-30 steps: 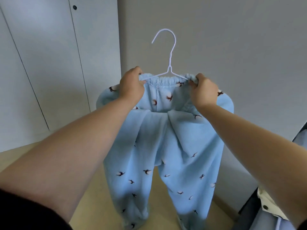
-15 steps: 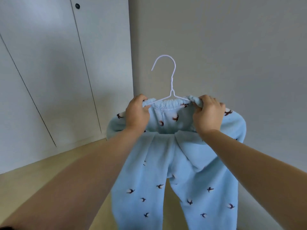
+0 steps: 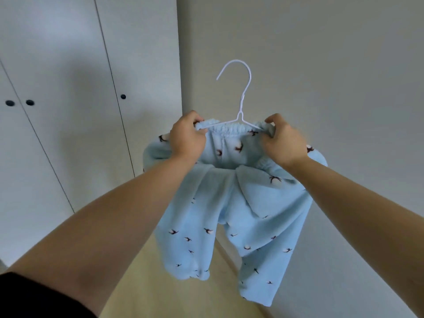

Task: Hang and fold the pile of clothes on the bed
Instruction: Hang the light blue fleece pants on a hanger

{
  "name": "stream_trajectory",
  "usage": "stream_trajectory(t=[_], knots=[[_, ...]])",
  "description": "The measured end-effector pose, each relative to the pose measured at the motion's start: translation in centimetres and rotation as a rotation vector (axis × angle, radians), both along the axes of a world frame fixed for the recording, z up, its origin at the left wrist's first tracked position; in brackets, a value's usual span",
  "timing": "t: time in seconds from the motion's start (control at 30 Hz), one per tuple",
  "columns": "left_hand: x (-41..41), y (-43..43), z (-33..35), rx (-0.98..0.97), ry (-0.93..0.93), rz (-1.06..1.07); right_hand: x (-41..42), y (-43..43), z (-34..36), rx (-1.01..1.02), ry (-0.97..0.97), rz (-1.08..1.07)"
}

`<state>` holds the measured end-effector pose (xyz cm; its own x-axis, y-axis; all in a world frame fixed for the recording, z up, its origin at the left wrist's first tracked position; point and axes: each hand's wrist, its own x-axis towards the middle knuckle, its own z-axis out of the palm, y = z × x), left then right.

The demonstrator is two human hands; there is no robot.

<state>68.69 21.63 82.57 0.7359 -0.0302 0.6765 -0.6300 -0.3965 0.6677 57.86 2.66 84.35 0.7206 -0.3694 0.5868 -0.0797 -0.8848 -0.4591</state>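
While both arms reach forward, the left hand [image 3: 188, 137] and right hand [image 3: 284, 143] hold a pair of light-blue fleece pyjama trousers [image 3: 243, 203] up in the air in front of a pale wall [image 3: 321, 65]. Each hand has its fingers [image 3: 274, 119] curled tight round one end of the elastic waistband [image 3: 229, 129] together with the shoulder of a white wire hanger [image 3: 240, 101] – the left at the left end, the right at the right. The hanger's hook stands upright above the waistband, free of any rail. Both trouser legs, printed with small dark sprigs, hang down over the wooden floor [image 3: 172, 285]. White wardrobe doors [image 3: 68, 88] with dark round knobs [image 3: 123, 96] stand to the left.
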Motion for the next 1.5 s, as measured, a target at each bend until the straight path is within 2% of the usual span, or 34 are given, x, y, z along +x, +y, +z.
stream_trajectory(t=[0.07,0.13,0.23,0.4,0.5,0.6,0.77,1.0,1.23,1.37,1.5], knots=[[-0.1,0.8,1.5,0.04,0.026,-0.008,0.9,1.0,2.8,-0.113,0.228,0.116],[0.6,2.1,1.7,0.165,0.09,-0.011,2.1,2.4,3.8,-0.069,0.428,0.23],[2.8,5.0,1.5,0.204,0.127,0.032,5.0,4.9,3.7,0.02,0.52,0.329],[7.8,11.8,0.0,0.239,0.108,0.064,11.8,11.5,2.7,0.165,0.411,0.362],[11.9,17.0,-0.6,0.307,0.113,0.086,16.1,16.4,2.2,0.131,0.296,0.304],[15.9,22.3,-0.8,0.283,0.196,0.099,20.5,21.4,2.1,0.001,0.217,0.255],[21.6,29.7,-1.3,0.317,0.262,0.155,27.1,27.8,1.1,-0.387,0.071,0.19],[27.9,38.2,-2.0,0.336,0.33,0.166,36.4,35.4,0.6,-0.581,0.136,0.265],[36.2,46.1,-2.9,0.381,0.408,0.22,47.3,42.1,0.2,-0.491,0.182,0.299],[43.0,51.0,-3.3,0.388,0.385,0.305,55.4,46.4,0.1,-0.302,0.234,0.348],[50.3,56.1,-3.3,0.434,0.48,0.4,63.2,50.9,-0.8,-0.18,0.31,0.44]])
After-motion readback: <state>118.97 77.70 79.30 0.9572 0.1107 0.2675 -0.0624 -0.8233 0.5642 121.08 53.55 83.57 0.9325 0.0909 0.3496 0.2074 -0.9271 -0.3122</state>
